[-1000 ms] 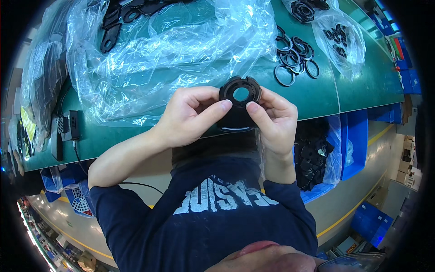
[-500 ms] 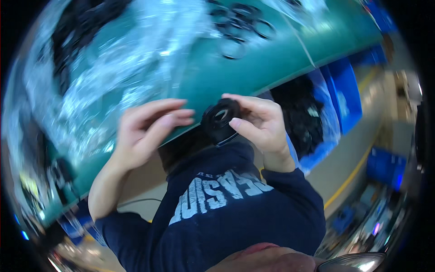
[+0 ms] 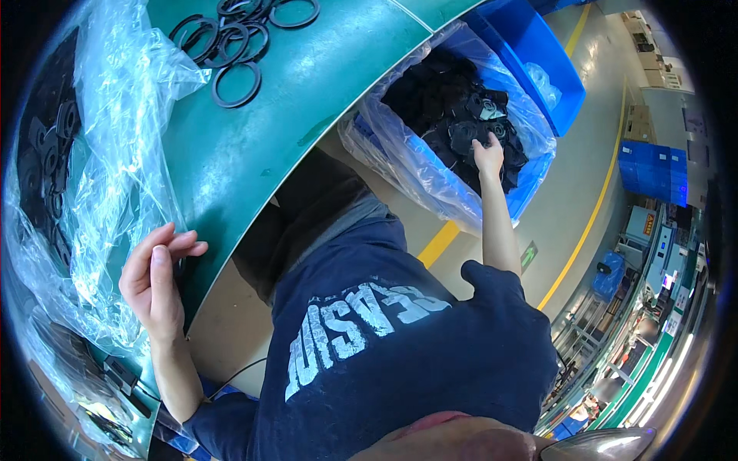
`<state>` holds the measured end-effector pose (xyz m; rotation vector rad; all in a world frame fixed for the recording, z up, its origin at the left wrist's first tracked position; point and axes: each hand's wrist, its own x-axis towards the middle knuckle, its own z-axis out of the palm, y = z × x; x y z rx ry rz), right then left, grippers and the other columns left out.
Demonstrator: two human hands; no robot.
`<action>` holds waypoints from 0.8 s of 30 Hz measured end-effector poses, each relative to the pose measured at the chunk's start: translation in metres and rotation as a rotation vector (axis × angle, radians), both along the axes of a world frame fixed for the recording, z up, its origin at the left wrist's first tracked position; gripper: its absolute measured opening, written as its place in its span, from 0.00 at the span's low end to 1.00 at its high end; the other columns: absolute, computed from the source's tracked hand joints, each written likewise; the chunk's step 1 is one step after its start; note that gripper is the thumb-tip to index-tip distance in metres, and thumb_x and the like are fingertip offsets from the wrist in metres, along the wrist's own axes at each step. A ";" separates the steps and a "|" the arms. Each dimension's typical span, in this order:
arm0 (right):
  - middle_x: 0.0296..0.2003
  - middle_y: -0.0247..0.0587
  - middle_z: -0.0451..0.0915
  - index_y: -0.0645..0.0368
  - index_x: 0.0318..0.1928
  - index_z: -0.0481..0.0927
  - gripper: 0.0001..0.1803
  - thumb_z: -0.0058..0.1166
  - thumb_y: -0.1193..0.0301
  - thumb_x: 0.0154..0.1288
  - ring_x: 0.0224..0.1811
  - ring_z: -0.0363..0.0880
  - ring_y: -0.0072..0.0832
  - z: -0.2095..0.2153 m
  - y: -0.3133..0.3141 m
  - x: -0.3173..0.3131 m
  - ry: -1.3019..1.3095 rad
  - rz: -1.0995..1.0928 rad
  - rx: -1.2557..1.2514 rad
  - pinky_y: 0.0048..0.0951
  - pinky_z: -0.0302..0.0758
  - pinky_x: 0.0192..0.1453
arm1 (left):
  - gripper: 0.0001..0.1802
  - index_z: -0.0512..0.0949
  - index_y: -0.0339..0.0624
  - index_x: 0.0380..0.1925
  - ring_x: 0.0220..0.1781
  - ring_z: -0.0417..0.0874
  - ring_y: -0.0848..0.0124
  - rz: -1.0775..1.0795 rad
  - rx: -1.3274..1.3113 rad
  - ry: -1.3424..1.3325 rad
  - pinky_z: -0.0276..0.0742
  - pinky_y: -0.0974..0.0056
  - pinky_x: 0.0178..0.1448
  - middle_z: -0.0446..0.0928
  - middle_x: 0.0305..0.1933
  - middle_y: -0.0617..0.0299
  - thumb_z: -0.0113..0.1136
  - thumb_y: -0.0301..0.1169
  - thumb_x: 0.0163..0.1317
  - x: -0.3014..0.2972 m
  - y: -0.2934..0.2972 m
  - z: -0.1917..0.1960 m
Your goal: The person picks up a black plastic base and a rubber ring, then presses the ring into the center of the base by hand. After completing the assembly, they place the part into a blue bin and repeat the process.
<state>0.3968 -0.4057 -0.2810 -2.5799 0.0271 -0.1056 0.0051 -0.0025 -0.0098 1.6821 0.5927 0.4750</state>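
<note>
My right hand (image 3: 489,157) reaches down into a blue bin (image 3: 530,178) lined with clear plastic. Its thumb and finger are at the edge of a black plastic part (image 3: 464,137) with a rounded outline, which they appear to pinch on top of a heap of similar black parts (image 3: 432,92). Over the near edge of the green table (image 3: 307,84) is my left hand (image 3: 156,288), with nothing in it, the thumb apart from loosely bent fingers. Close to its fingers lies crumpled clear plastic sheeting (image 3: 115,253).
Several black rings (image 3: 237,83) lie loose on the table. More black parts (image 3: 52,154) rest under the sheeting at the left. Beyond the lined bin stands another blue bin (image 3: 565,100). A floor with yellow lines (image 3: 588,230) runs along the right.
My right hand has carried the black part from in front of my chest rightward into the lined bin. My left hand has moved left and down. The view has turned to the right.
</note>
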 end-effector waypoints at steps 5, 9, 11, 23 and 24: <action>0.57 0.55 0.68 0.58 0.55 0.71 0.29 0.59 0.65 0.50 0.58 0.66 0.49 -0.015 0.020 -0.031 -0.190 0.192 -0.230 0.43 0.65 0.60 | 0.15 0.71 0.26 0.48 0.37 0.83 0.62 0.002 -0.025 -0.007 0.76 0.64 0.48 0.79 0.39 0.47 0.43 0.27 0.68 -0.002 0.002 -0.004; 0.51 0.51 0.74 0.58 0.44 0.79 0.18 0.58 0.64 0.53 0.56 0.69 0.46 -0.029 0.035 -0.047 -0.179 0.376 -0.170 0.43 0.66 0.59 | 0.15 0.72 0.27 0.48 0.37 0.83 0.62 -0.010 -0.026 -0.011 0.76 0.64 0.47 0.79 0.39 0.47 0.44 0.27 0.68 0.000 0.003 -0.003; 0.49 0.49 0.75 0.58 0.40 0.81 0.15 0.57 0.64 0.54 0.55 0.70 0.44 -0.022 0.036 -0.049 -0.193 0.383 -0.202 0.43 0.67 0.57 | 0.15 0.72 0.27 0.48 0.36 0.83 0.62 -0.004 -0.029 -0.006 0.76 0.64 0.47 0.79 0.39 0.47 0.44 0.27 0.68 -0.002 0.003 -0.003; 0.38 0.38 0.77 0.53 0.31 0.81 0.12 0.53 0.58 0.57 0.42 0.76 0.37 -0.006 -0.029 -0.062 -0.006 0.102 -0.491 0.45 0.67 0.47 | 0.13 0.73 0.27 0.47 0.35 0.82 0.63 -0.015 0.037 0.001 0.77 0.63 0.46 0.80 0.37 0.48 0.45 0.25 0.67 -0.004 0.001 -0.001; 0.38 0.38 0.77 0.53 0.31 0.81 0.12 0.53 0.58 0.57 0.42 0.76 0.37 -0.001 -0.029 -0.063 -0.006 0.101 -0.492 0.45 0.67 0.47 | 0.13 0.73 0.27 0.46 0.36 0.82 0.63 -0.023 0.059 0.014 0.77 0.63 0.46 0.80 0.36 0.48 0.45 0.25 0.67 -0.005 0.001 -0.001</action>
